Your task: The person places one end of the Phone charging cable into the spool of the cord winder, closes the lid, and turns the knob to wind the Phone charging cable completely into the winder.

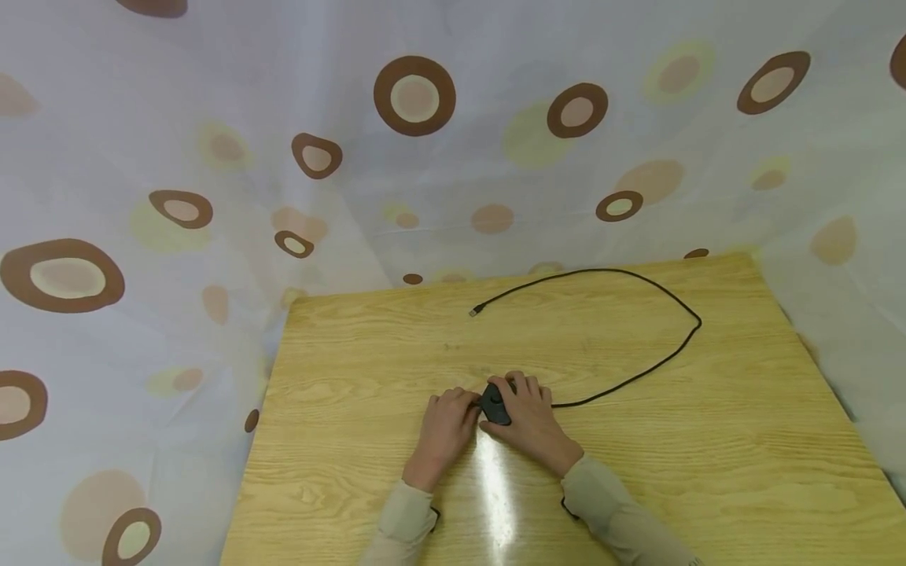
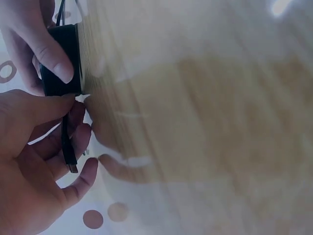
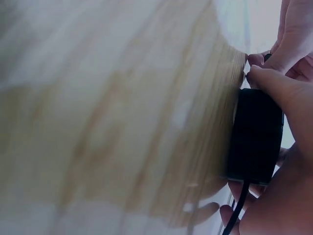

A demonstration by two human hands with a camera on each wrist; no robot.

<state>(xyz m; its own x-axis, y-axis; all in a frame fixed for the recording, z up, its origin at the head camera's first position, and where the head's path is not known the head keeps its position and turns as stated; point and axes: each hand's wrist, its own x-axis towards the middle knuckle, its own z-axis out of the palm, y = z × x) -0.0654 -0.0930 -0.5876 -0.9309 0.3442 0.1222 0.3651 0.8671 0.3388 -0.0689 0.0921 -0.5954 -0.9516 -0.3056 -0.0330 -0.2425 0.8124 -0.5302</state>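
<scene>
A small black box-shaped device with a rounded mark on top sits mid-table between both hands. My right hand grips it from the right, thumb along the near side and fingers at the far side. At its left end, my left hand pinches a short black cable between thumb and forefinger. That cable's metal-tipped plug hangs past the left fingers. From the box's right end runs a long black cable, looping to the back and ending in a USB plug.
The wood-grain table stands against a hanging white sheet with brown and yellow circles, which also rises at the left and right sides. Light glares off the tabletop between the forearms.
</scene>
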